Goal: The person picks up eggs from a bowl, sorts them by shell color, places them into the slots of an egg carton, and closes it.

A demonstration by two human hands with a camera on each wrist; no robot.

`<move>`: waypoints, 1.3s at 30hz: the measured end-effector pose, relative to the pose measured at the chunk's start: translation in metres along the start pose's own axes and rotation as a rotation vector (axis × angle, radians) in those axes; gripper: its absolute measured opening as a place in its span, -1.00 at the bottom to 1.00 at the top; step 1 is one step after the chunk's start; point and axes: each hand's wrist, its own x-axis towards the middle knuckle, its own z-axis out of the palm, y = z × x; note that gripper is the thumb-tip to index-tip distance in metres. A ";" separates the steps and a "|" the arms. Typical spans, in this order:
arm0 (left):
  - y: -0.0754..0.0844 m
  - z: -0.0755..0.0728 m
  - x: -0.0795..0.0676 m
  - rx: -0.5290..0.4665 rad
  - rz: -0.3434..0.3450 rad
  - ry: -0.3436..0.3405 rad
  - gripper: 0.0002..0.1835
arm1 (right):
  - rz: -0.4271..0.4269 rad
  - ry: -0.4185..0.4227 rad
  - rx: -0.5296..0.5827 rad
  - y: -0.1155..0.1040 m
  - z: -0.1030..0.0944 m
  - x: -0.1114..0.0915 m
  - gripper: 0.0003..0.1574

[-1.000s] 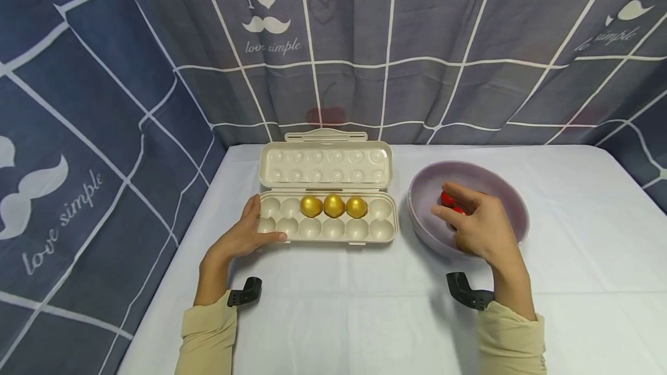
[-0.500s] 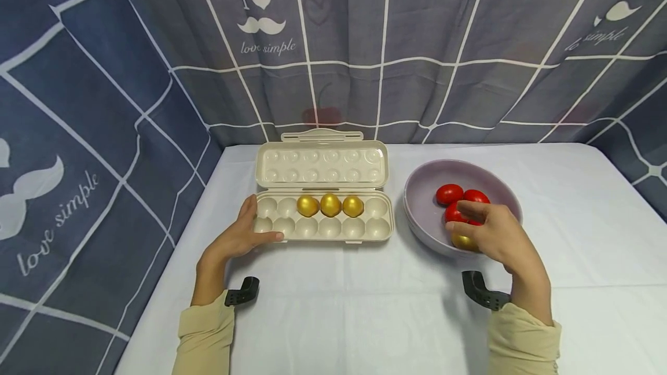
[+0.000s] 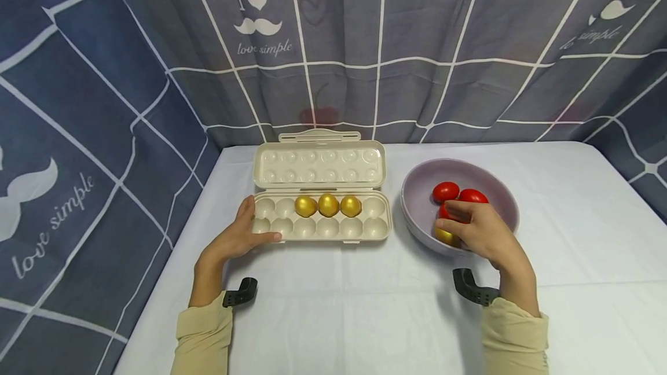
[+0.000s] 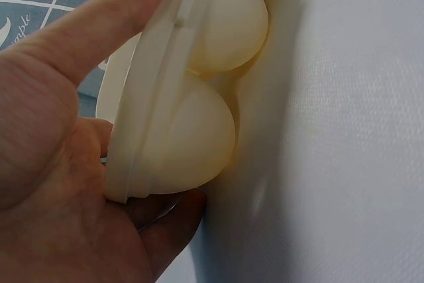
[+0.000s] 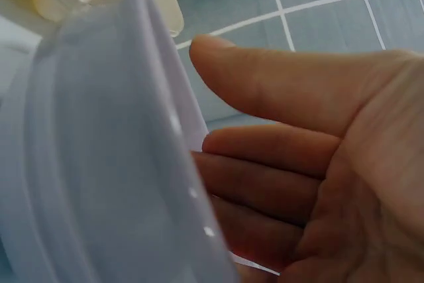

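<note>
The gold egg (image 3: 445,235) in the bowl (image 3: 417,204) is the one that counts here, I'd say. It's just under the R thumb (image 3: 452,225), on the side near the person; can't tell if they touch. R fingers (image 3: 464,208) are a lot nearer to it than L fingers (image 3: 246,211). Which way its long side points: can't tell, b/c the R hand hides part of it. R fingers are wide, w/ a gap to the thumb & nothing seen in it; the bowl wall hides the tips in the R wrist view. Red eggs (image 3: 445,191) sit past & partly under R fingers. L fingers & thumb hold the end of the egg box (image 3: 327,227), w/ 3 more gold eggs (image 3: 328,205) in its back row, R of L fingers.
</note>
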 end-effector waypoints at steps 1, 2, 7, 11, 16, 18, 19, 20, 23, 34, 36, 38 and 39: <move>0.000 0.000 0.000 0.000 0.002 0.000 0.34 | -0.004 -0.002 0.005 0.000 0.001 0.001 -0.25; 0.000 0.000 0.000 0.001 0.003 0.001 0.34 | -0.006 -0.004 0.009 0.000 0.003 0.002 -0.26; 0.001 -0.001 -0.001 -0.001 0.001 0.005 0.35 | -0.013 -0.015 0.012 0.003 0.009 0.007 -0.40; 0.001 -0.001 -0.001 -0.002 -0.007 0.005 0.35 | -0.032 -0.040 0.009 0.003 0.012 0.010 -0.44; -0.001 0.000 -0.001 0.004 -0.002 0.003 0.34 | -0.041 -0.097 0.017 0.003 0.017 0.013 -0.36; -0.001 0.000 0.000 0.004 0.000 0.002 0.34 | -0.044 -0.123 0.004 0.004 0.019 0.016 -0.35; -0.001 0.001 0.000 0.005 -0.002 0.001 0.35 | -0.048 -0.134 -0.011 0.004 0.021 0.018 -0.36; -0.001 0.001 0.000 0.007 -0.004 0.001 0.35 | -0.054 -0.144 -0.031 0.004 0.022 0.020 -0.39; 0.000 0.001 0.000 0.004 -0.009 0.002 0.35 | -0.089 -0.156 -0.100 0.005 0.024 0.025 -0.54; -0.001 0.001 0.000 0.003 -0.016 0.007 0.35 | -0.138 -0.167 -0.121 0.005 0.024 0.029 -0.73; -0.001 0.001 0.000 0.004 -0.016 0.008 0.35 | -0.123 -0.169 -0.113 0.005 0.024 0.029 -0.66; -0.002 0.001 0.000 0.001 -0.014 0.009 0.36 | -0.109 -0.167 -0.103 0.006 0.024 0.029 -0.54; -0.002 0.001 0.000 0.000 -0.013 0.010 0.36 | -0.105 -0.167 -0.099 0.006 0.024 0.029 -0.51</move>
